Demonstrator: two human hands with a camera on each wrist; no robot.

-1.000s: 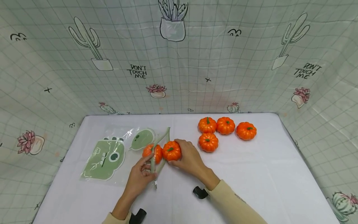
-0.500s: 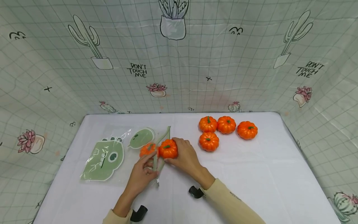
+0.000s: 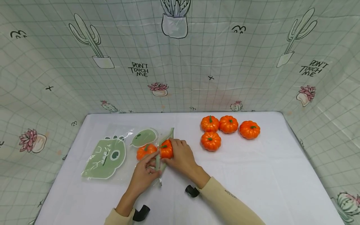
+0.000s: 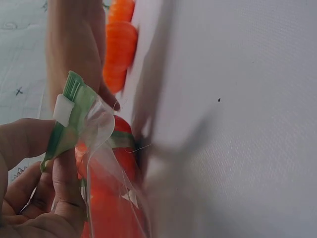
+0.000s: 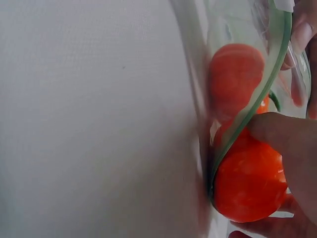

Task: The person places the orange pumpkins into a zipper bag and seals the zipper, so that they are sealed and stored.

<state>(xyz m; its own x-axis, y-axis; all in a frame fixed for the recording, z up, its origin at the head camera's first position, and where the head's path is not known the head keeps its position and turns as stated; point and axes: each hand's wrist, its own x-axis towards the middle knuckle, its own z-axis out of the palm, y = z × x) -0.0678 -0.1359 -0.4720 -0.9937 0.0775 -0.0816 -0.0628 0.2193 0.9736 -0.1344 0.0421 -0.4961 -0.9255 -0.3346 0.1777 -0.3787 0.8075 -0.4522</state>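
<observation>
Orange plastic-looking skin is now partly behind the zip edge: over the last second you brought the held pumpkin (image 3: 167,149) leftward, from beside the bag mouth into it. For the work, this means, I judge, that the second pumpkin is about halfway in the clear bag (image 3: 129,164). The first pumpkin (image 3: 145,151), which is already inside, has also moved a little to the left, so it seems to have given some room.

Your right hand (image 3: 181,156) is open only as wide as the held pumpkin, with thumb and fingers curved around it. Your left hand (image 3: 144,173) is nearly closed; in the left wrist view it pinches the green zip strip (image 4: 69,119) close to the white slider (image 4: 63,110). Whether the two pumpkins touch, I cannot tell.

Please take care with the soft strip, which crosses the front of the held pumpkin and could catch on it or on your thumb. The first pumpkin lies just inside the mouth and may also block the path. Four loose pumpkins (image 3: 211,141) stay well apart to the right, on the white tablecloth (image 3: 239,175), and do not disturb your hands.
</observation>
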